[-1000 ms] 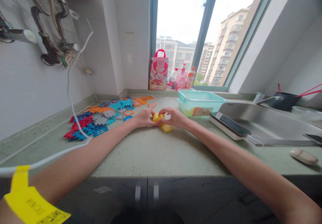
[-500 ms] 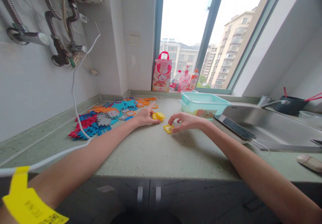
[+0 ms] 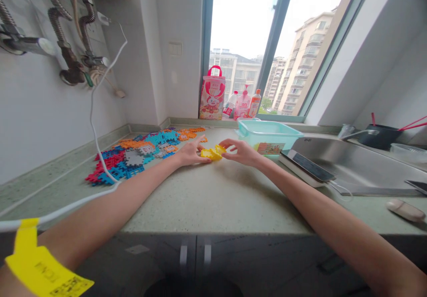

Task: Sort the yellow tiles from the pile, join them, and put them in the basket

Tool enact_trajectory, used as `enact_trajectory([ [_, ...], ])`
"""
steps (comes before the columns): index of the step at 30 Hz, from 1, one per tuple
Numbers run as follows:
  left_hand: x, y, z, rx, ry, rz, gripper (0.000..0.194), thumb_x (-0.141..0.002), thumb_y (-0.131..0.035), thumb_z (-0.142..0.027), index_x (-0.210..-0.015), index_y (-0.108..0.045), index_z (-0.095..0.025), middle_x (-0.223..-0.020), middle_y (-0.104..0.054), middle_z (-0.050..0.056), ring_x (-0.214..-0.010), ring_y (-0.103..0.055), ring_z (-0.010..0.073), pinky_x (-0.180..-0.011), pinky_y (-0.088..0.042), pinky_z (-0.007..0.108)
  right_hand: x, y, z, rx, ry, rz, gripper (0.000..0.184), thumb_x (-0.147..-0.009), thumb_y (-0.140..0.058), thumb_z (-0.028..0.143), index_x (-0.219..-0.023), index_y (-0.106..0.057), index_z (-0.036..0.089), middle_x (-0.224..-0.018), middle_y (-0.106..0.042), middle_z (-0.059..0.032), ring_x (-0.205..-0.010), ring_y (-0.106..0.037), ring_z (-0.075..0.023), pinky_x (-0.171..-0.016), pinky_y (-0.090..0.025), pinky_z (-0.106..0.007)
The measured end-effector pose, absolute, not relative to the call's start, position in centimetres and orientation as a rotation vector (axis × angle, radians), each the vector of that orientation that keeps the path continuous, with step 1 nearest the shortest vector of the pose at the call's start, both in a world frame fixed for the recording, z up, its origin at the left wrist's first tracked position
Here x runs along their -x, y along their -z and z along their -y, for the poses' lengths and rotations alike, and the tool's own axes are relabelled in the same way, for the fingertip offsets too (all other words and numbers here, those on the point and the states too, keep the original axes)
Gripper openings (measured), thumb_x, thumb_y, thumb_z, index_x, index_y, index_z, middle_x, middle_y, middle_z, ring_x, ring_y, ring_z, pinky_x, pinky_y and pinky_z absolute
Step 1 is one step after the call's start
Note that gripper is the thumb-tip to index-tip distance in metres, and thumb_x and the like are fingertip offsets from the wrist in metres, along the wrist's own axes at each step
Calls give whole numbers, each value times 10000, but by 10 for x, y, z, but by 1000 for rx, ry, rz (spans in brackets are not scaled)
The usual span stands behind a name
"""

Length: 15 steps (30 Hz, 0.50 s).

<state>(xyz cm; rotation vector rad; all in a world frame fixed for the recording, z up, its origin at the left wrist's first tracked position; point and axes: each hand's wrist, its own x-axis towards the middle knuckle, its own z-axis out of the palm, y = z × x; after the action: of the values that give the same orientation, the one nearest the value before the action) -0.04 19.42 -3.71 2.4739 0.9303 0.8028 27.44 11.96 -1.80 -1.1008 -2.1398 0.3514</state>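
Observation:
My left hand (image 3: 191, 152) is closed on a small stack of yellow interlocking tiles (image 3: 209, 155) with notched edges, low over the counter. Between the fingertips of my right hand (image 3: 239, 152) is one yellow tile (image 3: 219, 149), tilted and meeting the right side of that stack. Whether the two are joined I cannot tell. Left of my hands, a spread of notched tiles in red, blue, orange and grey (image 3: 133, 157) lies on the countertop. Behind my right hand stands a translucent mint-green tub (image 3: 271, 131) with something yellowish inside.
A phone (image 3: 310, 165) rests on a white box beside the steel sink (image 3: 360, 172). A white cable (image 3: 95, 128) hangs across the left side, over the tiles' edge. Bottles (image 3: 243, 105) and a pink bag (image 3: 212, 96) stand by the window.
My right hand has lifted the single yellow tile off the counter and brought it left, up against the stack in my left hand. The left hand has barely moved.

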Motion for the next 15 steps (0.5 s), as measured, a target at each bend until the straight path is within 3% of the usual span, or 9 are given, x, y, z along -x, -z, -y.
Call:
enact_trajectory([
  [11, -1, 36, -190, -2506, -762, -936, 1164, -710, -893, -607, -1654, -397, -140, -1270, -770, 135, -1145, -726, 328, -1000, -523, 408, -277, 42, -143, 1116, -482, 2246, 400, -921, -685, 491, -1205, -741, 214, -1261, -772, -83, -1175, -690, -261, -971, -531, -408],
  [15, -2, 35, -189, -2490, -743, -904, 1211, -694, -919, -591, -1668, -372, -124, -1329, -755, 155, -1287, -675, 346, -1101, -482, 428, -277, 41, -145, 1107, -524, 2243, 456, -893, -720, 516, -1241, -732, 221, -1378, -729, -103, -1286, -646, -293, -1029, -508, -435],
])
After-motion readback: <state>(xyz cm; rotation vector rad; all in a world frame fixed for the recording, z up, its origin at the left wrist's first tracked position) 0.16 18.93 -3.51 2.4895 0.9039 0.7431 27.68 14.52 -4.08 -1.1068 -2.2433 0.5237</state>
